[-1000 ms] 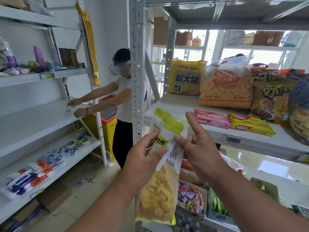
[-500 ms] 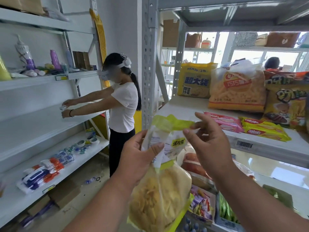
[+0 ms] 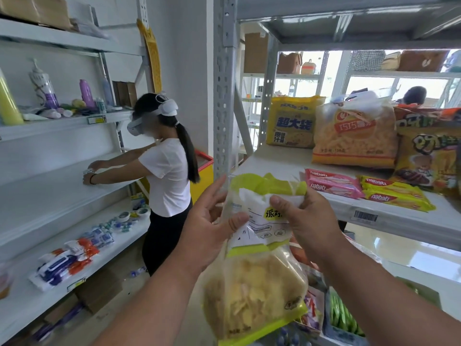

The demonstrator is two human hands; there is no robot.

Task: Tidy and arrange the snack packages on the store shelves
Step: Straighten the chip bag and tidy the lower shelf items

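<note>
both hands have shifted on the chip bag [image 3: 254, 265] since a moment ago, and its lime top flap now stands up where it was folded over. left hand [image 3: 207, 228] cups the bag's left side, thumb pressed on the white label, other fingers spread behind. right hand [image 3: 306, 221] pinches the upper label. bag hangs in front of the snack shelf [image 3: 282, 161] (wafer packs [image 3: 331, 183] lie on it).
</note>
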